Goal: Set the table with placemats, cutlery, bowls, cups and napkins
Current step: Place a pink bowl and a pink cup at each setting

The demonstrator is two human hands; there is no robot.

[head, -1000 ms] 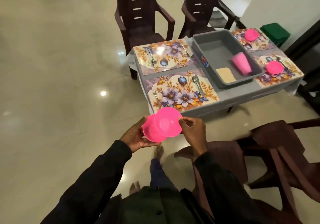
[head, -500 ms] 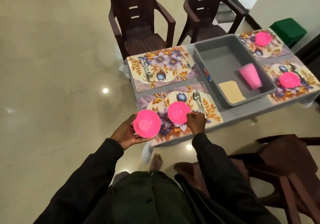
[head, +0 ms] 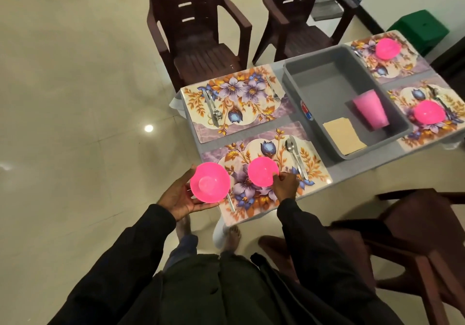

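Note:
My right hand (head: 285, 185) pinches the rim of a pink bowl (head: 262, 172) that sits on the near floral placemat (head: 312, 166). My left hand (head: 180, 196) cradles a second pink bowl (head: 209, 185) from below, just off the table's left edge. A spoon (head: 294, 154) lies on the near mat's right side. The far left placemat (head: 236, 98) carries a spoon (head: 215, 112) and a fork (head: 273, 90) but no bowl. Two mats on the right each hold a pink bowl (head: 387, 48) (head: 429, 112).
A grey bin (head: 297, 78) in the table's middle holds a pink cup (head: 371, 108) and tan napkins (head: 343, 136). Two brown chairs (head: 198, 30) (head: 299, 20) stand behind the table, another chair (head: 415, 236) at my right. A green box (head: 419, 29) sits at the back right.
The two bowls, held stacked together a second ago, are separated. My right hand has brought one down onto the near placemat while my left hand keeps the other.

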